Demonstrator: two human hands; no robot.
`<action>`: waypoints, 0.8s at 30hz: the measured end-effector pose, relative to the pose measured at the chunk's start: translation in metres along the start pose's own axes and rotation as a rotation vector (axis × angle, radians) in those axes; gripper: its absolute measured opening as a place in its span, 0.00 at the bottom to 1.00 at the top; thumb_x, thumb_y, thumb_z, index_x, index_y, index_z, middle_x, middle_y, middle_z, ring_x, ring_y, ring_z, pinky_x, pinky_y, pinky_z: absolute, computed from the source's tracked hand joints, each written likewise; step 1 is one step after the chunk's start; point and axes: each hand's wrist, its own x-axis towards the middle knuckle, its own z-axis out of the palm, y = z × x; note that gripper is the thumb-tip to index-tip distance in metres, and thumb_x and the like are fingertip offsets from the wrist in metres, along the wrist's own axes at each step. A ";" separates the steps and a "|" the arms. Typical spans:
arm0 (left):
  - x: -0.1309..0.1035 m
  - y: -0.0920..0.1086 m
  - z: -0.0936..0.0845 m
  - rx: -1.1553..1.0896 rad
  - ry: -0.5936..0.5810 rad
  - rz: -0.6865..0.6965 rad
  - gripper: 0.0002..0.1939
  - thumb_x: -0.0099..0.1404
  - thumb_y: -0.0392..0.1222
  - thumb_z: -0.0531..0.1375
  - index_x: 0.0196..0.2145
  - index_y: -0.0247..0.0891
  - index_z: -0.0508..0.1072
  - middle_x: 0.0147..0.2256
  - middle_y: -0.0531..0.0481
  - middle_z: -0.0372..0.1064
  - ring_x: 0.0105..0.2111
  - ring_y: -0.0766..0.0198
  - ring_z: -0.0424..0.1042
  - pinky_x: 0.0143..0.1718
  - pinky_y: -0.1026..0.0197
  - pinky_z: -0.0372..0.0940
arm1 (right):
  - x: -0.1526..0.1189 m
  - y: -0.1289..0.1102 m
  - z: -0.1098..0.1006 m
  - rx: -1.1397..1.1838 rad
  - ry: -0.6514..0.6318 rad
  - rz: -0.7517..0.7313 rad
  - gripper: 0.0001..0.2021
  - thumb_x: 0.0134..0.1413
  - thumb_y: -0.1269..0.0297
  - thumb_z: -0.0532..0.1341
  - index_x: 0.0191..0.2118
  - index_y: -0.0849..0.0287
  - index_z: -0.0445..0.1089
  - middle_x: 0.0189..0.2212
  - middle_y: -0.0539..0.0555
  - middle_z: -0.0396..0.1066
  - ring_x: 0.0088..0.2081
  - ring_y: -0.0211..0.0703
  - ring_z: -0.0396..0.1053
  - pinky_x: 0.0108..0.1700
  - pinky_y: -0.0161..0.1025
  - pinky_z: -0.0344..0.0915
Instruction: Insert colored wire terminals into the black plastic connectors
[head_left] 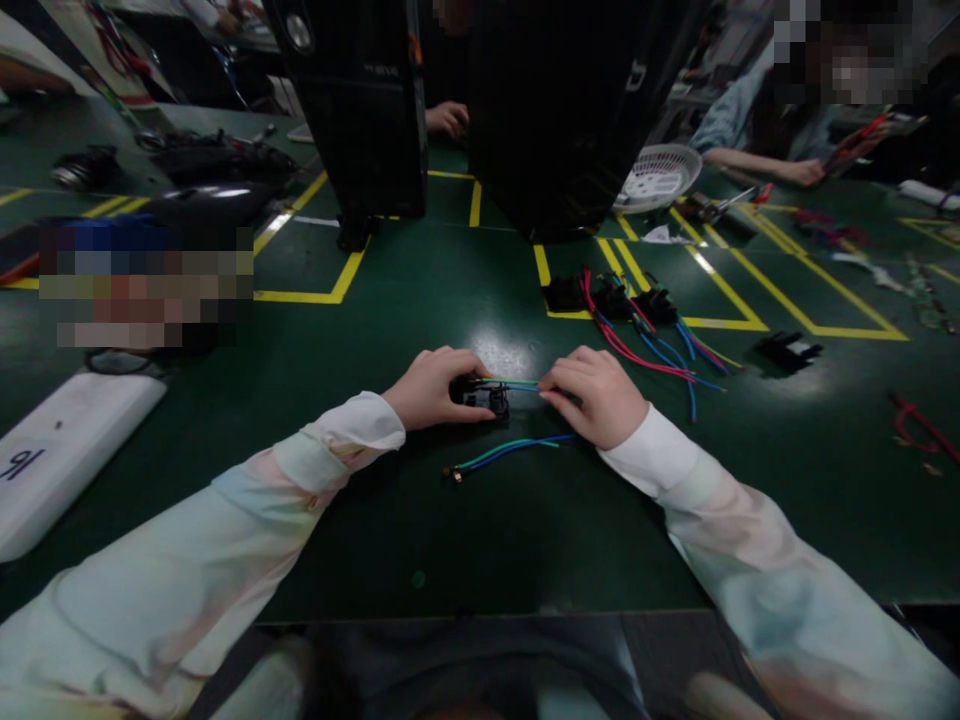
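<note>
Between the thumb and fingers of my left hand (433, 388) is a small black plastic connector housing (486, 400). My right hand (596, 393) pinches green and blue wires (519, 384) that stretch across from the housing. How the wires sit in the housing is too small to tell. Just below, on the green table (360, 540), lies a loose pair of green and blue wires (510, 450) with metal terminals at the left end; their right end reaches close under my right hand.
Several black housings with coloured wires (615, 298) lie beyond my right hand, and another black part (789, 350) is further right. Two tall black cases (352, 110) stand ahead. A white basket (660, 175) and a white box (67, 450) flank them. Co-workers sit across the table.
</note>
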 end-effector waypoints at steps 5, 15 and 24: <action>0.000 0.000 0.000 0.006 0.004 0.005 0.20 0.52 0.56 0.61 0.37 0.40 0.70 0.38 0.51 0.68 0.39 0.58 0.64 0.39 0.58 0.53 | 0.000 -0.002 -0.002 -0.030 0.031 0.023 0.07 0.57 0.65 0.53 0.31 0.58 0.66 0.30 0.52 0.69 0.36 0.43 0.59 0.37 0.40 0.48; 0.000 -0.001 0.001 0.011 0.015 0.013 0.20 0.52 0.56 0.62 0.37 0.40 0.70 0.38 0.51 0.68 0.39 0.58 0.64 0.38 0.59 0.53 | 0.000 -0.006 -0.004 -0.081 0.062 0.063 0.07 0.57 0.65 0.54 0.32 0.58 0.67 0.30 0.52 0.69 0.35 0.43 0.59 0.39 0.41 0.47; 0.001 0.000 0.000 0.008 0.009 0.012 0.20 0.51 0.56 0.62 0.37 0.40 0.70 0.37 0.51 0.68 0.38 0.58 0.64 0.38 0.59 0.54 | -0.001 -0.003 -0.002 -0.075 0.021 -0.009 0.08 0.57 0.65 0.53 0.31 0.58 0.67 0.28 0.52 0.68 0.35 0.43 0.58 0.36 0.40 0.48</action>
